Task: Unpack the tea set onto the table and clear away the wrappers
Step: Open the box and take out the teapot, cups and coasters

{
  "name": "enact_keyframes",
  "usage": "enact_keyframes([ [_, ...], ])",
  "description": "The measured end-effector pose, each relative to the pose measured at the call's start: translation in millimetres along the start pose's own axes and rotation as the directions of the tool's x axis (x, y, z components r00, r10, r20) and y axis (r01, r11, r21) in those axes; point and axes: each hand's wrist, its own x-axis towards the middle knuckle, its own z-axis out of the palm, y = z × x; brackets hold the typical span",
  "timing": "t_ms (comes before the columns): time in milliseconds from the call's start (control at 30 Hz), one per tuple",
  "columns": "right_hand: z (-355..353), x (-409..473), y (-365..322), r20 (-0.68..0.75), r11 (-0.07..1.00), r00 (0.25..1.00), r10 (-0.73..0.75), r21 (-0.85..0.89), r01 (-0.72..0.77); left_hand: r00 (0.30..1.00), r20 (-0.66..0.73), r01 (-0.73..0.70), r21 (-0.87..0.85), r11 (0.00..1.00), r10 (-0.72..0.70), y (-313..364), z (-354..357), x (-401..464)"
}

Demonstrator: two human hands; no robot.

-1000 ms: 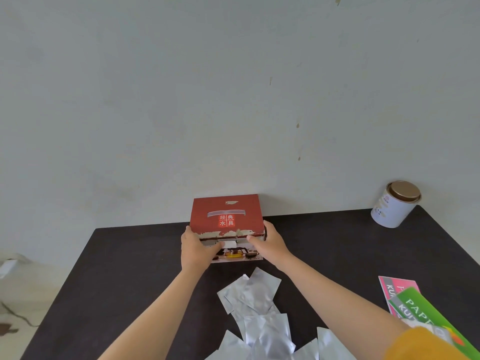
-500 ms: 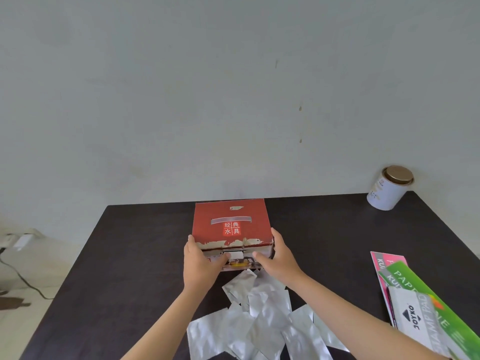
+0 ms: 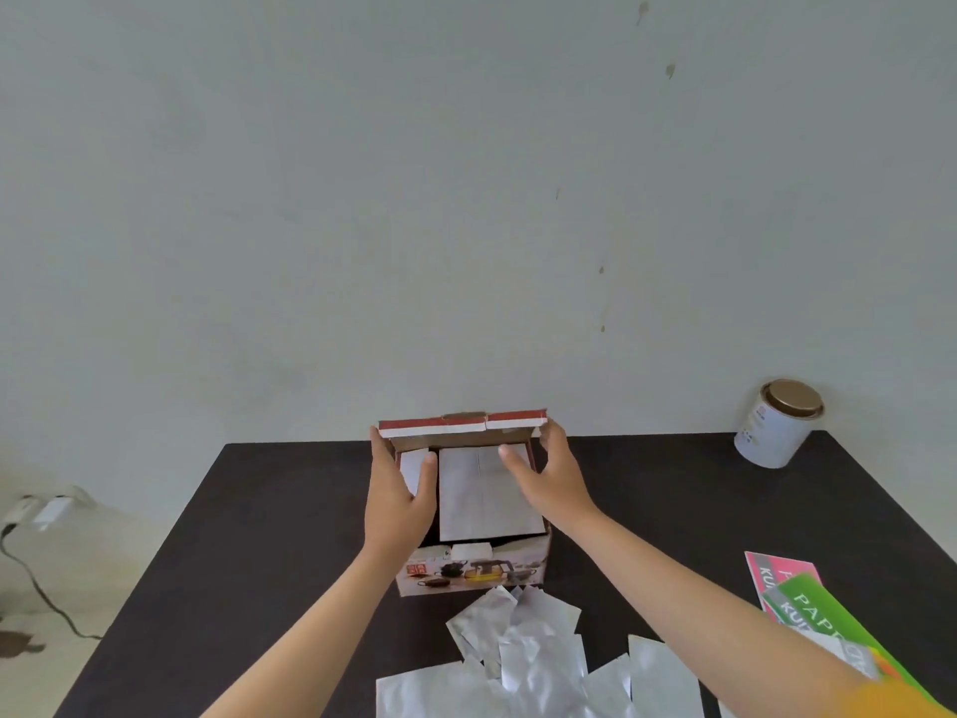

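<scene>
Two hands at work on box [image 3: 474, 567], centred on dark surface [image 3: 269, 536] toward far edge. Lid [image 3: 462, 423] raised on far hinge, held upright by fingertips at both corners. Left hand [image 3: 399, 502]: grip loose, fingers fairly straight along left wall, thumb over small white packet [image 3: 412, 466]. Right hand [image 3: 556, 476]: grip wide, fingers at lid's right corner, thumb over large white inner carton [image 3: 484, 492]. Tea set itself not visible; presumed inside white packaging. Expected handling: cardboard light and stiff; contents probably glass or ceramic, so fragile. Recommended hold: inner carton by opposite side walls, lifted straight up, not by flaps. Silver wrappers [image 3: 523, 650] heaped near, thin, crinkly, likely slippery. Tin [image 3: 777, 423] far right; paper packs [image 3: 813, 608] near right.
</scene>
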Motion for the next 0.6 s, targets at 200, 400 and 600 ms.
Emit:
enact_keyframes([
  [200, 10, 40, 5, 0.031, 0.976, 0.999, -0.011, -0.219, 0.018, 0.957, 0.276, -0.184, 0.326, 0.927, 0.093, -24, 2, 38],
  [400, 15, 57, 35, 0.269, 0.703, 0.953, 0.142, -0.705, 0.094, 0.893, 0.450, -0.243, 0.513, 0.823, -0.017, -64, 12, 52],
  [600, 21, 51, 61, 0.366, 0.517, 0.923, 0.124, -0.817, 0.254, 0.926, 0.377, -0.182, 0.444, 0.877, 0.001, -76, 19, 52],
])
